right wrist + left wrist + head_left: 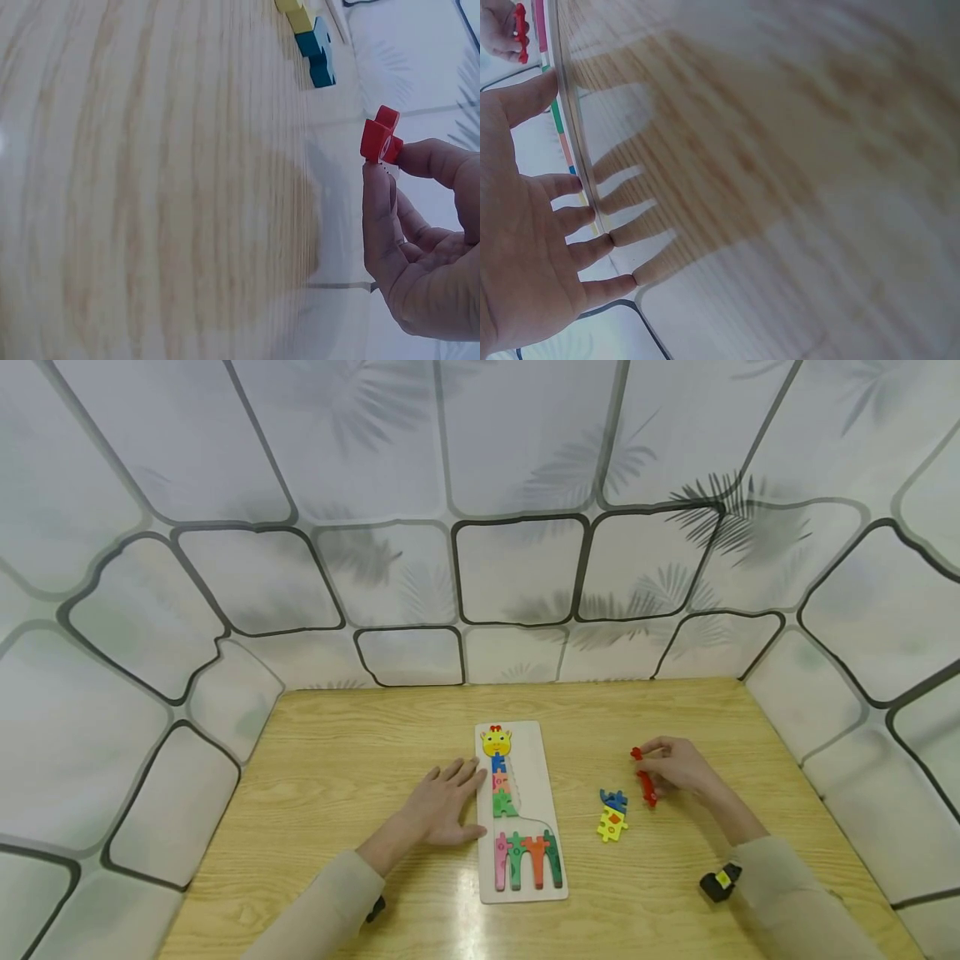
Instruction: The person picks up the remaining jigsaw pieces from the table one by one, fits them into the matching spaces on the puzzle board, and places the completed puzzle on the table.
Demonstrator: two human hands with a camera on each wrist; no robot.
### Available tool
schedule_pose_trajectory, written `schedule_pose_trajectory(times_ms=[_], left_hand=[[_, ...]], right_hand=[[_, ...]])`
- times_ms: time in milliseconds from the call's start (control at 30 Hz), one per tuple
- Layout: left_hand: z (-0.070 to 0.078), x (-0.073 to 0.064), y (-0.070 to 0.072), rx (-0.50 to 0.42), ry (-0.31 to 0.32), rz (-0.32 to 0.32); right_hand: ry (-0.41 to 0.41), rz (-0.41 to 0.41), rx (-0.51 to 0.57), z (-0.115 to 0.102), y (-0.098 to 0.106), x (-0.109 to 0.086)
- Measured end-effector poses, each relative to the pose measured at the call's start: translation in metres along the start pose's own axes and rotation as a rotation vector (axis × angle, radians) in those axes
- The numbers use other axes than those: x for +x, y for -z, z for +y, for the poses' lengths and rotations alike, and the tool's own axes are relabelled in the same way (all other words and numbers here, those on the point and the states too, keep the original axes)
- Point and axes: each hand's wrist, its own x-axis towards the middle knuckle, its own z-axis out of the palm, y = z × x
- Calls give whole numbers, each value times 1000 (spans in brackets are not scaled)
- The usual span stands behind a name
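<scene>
A person's right hand [675, 764] pinches a red piece [647, 789] between thumb and fingertips, over the right part of the wooden desk [360, 735]. Just to the left of it, a blue piece [617, 801] and a yellow piece [612, 823] lie together on the desk. The left hand [446, 806] has its fingers straight and spread, with fingertips and thumb at the left edge of a pale giraffe puzzle board [532, 760], which lies between the two hands. On the board sit a yellow giraffe head [496, 742] and, below it, a neck column of blue, salmon and green; farther down stand four leg pieces [537, 862], pink, green, orange and dark green from left to right. Around the desk rise pale walls [517, 572] patterned with dark rounded outlines and grey leaves.
</scene>
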Motion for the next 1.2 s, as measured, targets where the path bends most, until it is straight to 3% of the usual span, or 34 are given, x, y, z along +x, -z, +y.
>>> schedule_pose_trajectory(times_ms=[1200], left_hand=[[0, 1, 0, 4, -2, -4]], right_hand=[[54, 22, 56, -36, -56, 6]])
